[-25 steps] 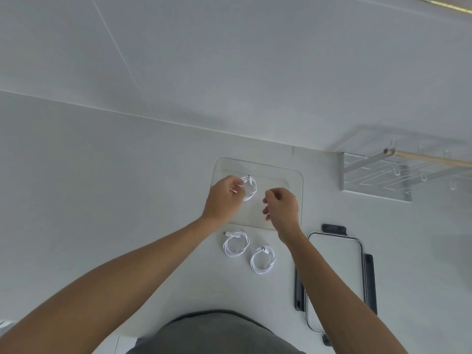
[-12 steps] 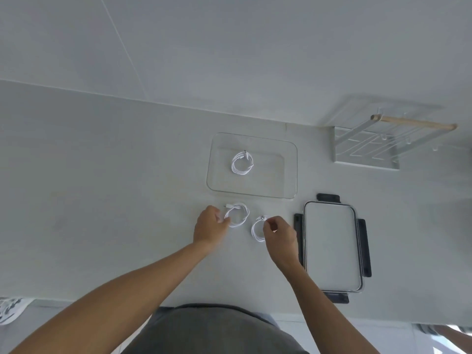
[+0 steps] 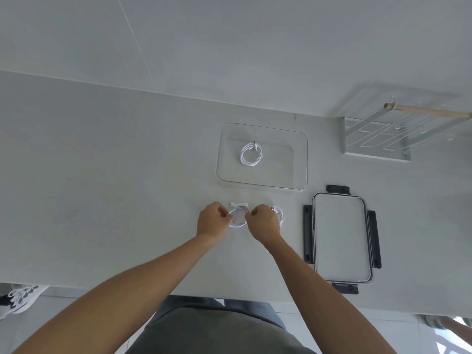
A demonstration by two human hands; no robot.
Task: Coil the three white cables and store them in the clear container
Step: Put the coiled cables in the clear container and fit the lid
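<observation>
Both hands are closed on the same coiled cable (image 3: 237,218) on the counter (image 3: 102,187): the left hand (image 3: 213,221) pinches its 9 o'clock edge, the right hand (image 3: 264,222) its 3 o'clock edge. A second coil (image 3: 280,215) peeks out at 3 o'clock of the right hand, seemingly untouched, though the knuckles hide most of it. At 12 o'clock, the clear container (image 3: 301,159) holds the third coil (image 3: 251,154); its lid (image 3: 341,237) lies at 3 o'clock.
</observation>
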